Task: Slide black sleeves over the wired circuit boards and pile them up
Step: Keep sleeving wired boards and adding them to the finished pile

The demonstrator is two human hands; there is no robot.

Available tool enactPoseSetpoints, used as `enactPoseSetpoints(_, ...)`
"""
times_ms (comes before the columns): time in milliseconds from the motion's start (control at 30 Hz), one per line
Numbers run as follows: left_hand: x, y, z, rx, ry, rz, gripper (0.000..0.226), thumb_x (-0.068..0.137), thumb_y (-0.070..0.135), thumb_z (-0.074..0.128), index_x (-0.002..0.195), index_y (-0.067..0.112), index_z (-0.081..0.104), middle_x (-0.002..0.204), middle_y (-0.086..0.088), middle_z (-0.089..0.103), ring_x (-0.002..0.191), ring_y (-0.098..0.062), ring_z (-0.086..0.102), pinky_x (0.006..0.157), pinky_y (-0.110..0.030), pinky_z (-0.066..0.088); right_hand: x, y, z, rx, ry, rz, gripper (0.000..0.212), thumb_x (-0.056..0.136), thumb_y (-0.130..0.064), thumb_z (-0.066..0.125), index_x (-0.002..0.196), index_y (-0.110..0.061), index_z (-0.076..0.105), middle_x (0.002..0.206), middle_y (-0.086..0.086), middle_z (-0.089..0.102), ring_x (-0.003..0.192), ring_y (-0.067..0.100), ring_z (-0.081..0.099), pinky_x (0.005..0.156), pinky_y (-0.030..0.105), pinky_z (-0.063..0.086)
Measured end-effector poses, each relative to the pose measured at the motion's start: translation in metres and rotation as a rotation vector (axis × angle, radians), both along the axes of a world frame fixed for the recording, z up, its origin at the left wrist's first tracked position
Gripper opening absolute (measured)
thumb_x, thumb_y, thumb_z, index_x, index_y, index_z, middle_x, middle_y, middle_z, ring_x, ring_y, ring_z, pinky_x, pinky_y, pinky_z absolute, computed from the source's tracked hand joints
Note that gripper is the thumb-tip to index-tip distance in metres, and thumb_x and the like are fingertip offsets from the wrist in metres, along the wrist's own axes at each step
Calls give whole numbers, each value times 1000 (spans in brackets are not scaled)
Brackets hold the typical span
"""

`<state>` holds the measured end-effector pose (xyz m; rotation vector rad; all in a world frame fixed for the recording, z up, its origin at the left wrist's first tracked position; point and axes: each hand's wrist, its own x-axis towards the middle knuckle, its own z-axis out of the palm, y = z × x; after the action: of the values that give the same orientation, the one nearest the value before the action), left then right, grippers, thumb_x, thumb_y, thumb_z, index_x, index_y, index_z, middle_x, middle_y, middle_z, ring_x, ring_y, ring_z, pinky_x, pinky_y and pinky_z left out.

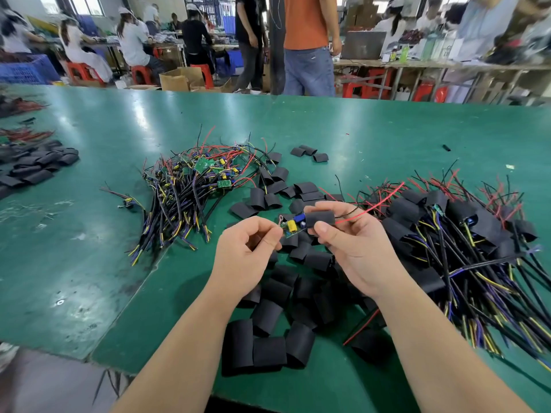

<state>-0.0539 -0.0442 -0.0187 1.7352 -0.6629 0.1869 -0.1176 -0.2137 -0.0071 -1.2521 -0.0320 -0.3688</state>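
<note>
My left hand (249, 251) pinches the near end of a small green circuit board (293, 226) with yellow and blue parts. My right hand (351, 242) grips a black sleeve (319, 219) that covers the board's far end, and red and black wires (375, 204) stick out past it to the right. Loose black sleeves (268, 347) lie scattered below my hands. A pile of bare wired boards (190, 186) lies to the left. On the right is a pile of sleeved boards (465, 234) with their cables.
The green table (89, 234) has a seam running diagonally near its front left. More black sleeves (35, 165) and red wires lie at the far left. Three sleeves (310, 153) sit apart beyond the piles. People stand and sit behind the table's far edge.
</note>
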Motion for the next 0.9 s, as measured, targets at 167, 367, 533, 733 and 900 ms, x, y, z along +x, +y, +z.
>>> enactPoseSetpoints(167,0,2,3,-9,60,-68,26,92,7,60,70,22,62,58,15,61,50,3,47,54,-6,35,-1,-8,2,-110,-18,38,49,70,3,66,116,-13,61,104,-6,73,100,4,65,85,18,49)
enactPoseSetpoints(367,-1,4,3,-63,187,-202,25,95,7,55,72,15,60,43,17,50,38,3,39,45,-4,28,-7,-12,7,-264,23,21,57,69,-7,72,120,-29,63,119,22,64,122,25,56,102,41,48)
enactPoseSetpoints(533,0,4,3,-86,227,-213,27,95,8,54,70,18,60,47,15,51,38,2,37,44,-5,27,-10,-10,11,-351,54,-32,53,71,-10,76,115,-39,66,124,33,53,113,23,55,106,51,37)
enactPoseSetpoints(733,0,6,5,-115,231,-206,29,96,7,53,69,17,60,47,16,50,39,2,37,44,-5,27,-11,-14,10,-299,54,-62,41,62,-26,78,101,-36,75,111,18,69,93,18,55,104,36,43)
enactPoseSetpoints(900,0,6,5,-137,288,-269,29,97,8,50,70,15,58,43,14,48,37,1,28,41,-10,24,-6,-9,4,-269,58,-36,32,67,-18,73,94,-1,73,109,-13,71,88,18,72,75,21,55)
